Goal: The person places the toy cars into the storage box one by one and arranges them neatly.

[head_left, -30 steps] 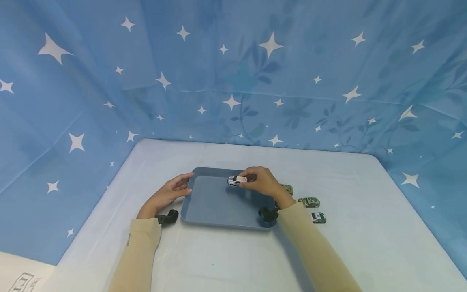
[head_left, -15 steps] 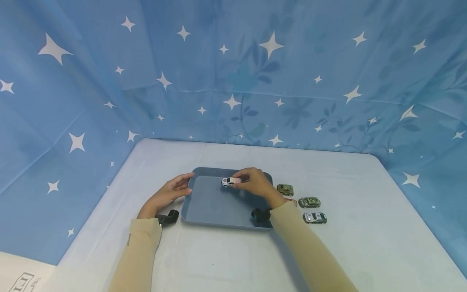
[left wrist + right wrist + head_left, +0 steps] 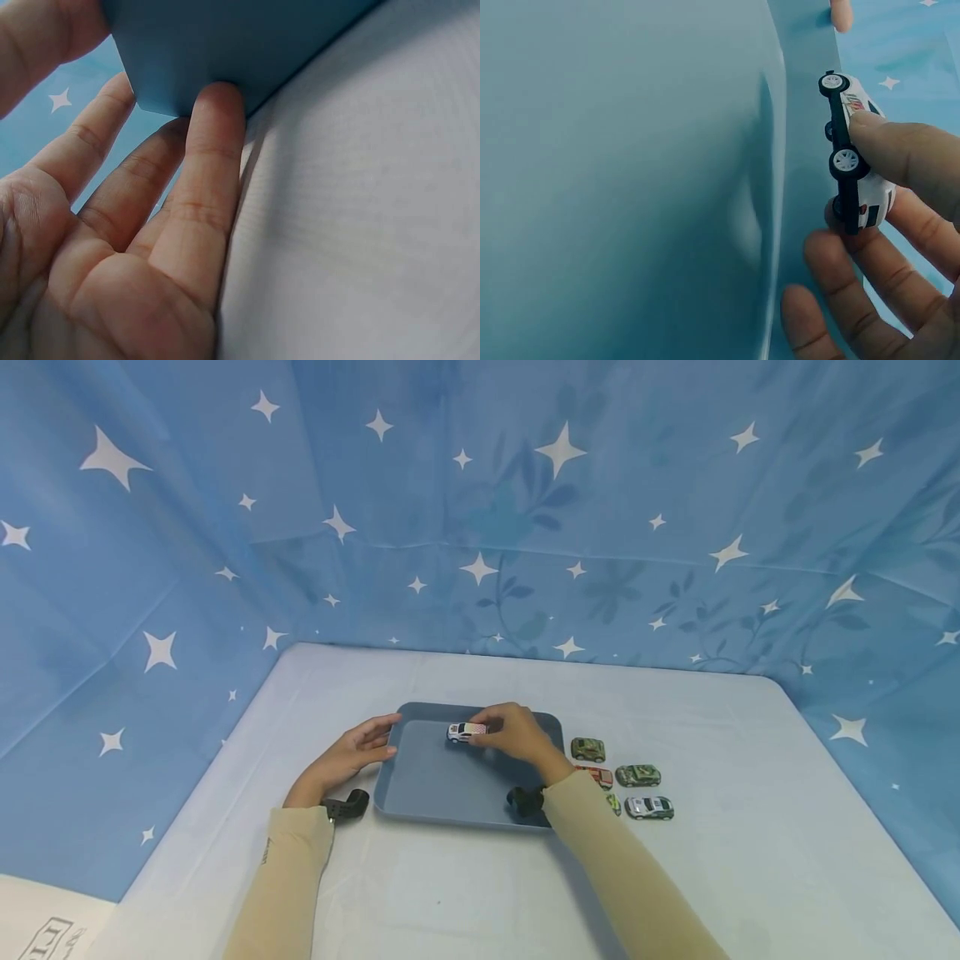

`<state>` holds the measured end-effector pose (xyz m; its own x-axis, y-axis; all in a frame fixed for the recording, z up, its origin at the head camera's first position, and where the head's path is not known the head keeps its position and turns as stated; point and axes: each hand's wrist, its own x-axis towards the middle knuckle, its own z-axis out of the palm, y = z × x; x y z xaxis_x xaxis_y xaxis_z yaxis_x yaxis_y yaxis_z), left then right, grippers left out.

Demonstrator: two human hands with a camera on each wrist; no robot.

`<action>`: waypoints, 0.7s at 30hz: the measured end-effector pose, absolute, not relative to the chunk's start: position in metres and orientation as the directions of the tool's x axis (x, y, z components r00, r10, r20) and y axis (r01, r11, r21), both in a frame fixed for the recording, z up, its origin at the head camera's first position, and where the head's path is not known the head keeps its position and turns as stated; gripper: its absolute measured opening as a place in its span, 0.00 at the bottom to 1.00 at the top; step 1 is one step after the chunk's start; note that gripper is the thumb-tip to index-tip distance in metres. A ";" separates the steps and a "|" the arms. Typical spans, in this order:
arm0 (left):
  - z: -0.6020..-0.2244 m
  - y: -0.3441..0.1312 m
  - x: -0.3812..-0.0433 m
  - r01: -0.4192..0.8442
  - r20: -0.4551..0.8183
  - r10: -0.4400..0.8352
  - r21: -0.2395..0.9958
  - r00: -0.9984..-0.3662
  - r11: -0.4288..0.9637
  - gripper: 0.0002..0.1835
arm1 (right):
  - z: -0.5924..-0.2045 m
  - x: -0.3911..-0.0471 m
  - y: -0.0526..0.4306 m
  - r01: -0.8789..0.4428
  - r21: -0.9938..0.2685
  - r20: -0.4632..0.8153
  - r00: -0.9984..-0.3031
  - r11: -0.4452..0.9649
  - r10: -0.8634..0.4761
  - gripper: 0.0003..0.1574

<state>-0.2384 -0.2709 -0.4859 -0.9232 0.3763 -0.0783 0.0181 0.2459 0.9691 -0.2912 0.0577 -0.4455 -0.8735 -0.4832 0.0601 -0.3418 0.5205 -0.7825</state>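
Note:
A white toy car (image 3: 460, 732) with a patterned rear is pinched between thumb and fingers of my right hand (image 3: 517, 733). It is held over the far part of a blue-grey tray (image 3: 450, 789); in the right wrist view, the toy car (image 3: 847, 180) shows its wheels and dark underside, apart from the tray floor. At the tray's left side, my left hand (image 3: 347, 758) touches the rim with its fingertips. Seen from the left wrist, the fingers (image 3: 204, 172) are fairly straight, and their tips rest against the tray's outer wall (image 3: 202, 52).
Several toy cars stand right of the tray: two green camouflage cars (image 3: 588, 749), a red one (image 3: 597, 777), a silver one (image 3: 649, 808) and a yellow-green one (image 3: 615, 804) partly behind my right sleeve. A blue starry cloth (image 3: 480, 527) hangs behind the white table (image 3: 450, 893).
My right hand has moved left over the tray with the white toy car, uncovering more of the cars on the right. The left hand has stayed at the tray's rim.

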 end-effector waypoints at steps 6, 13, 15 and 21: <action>-0.486 -0.272 -0.238 0.011 -0.084 0.365 0.968 -0.927 0.250 0.39 | -0.443 -0.292 0.046 -0.328 -0.757 0.038 -0.886 0.566 -0.462 0.13; -0.487 -0.272 -0.240 0.010 -0.083 0.366 0.969 -0.927 0.245 0.39 | -0.440 -0.294 0.032 -0.313 -0.749 0.031 -0.897 0.584 -0.441 0.14; -0.486 -0.271 -0.240 0.008 -0.084 0.364 0.969 -0.928 0.245 0.39 | -0.441 -0.295 0.028 -0.303 -0.752 0.024 -0.900 0.586 -0.435 0.14; -0.486 -0.270 -0.240 0.001 -0.091 0.358 0.969 -0.929 0.248 0.39 | -0.442 -0.294 0.018 -0.279 -0.755 0.012 -0.911 0.593 -0.413 0.14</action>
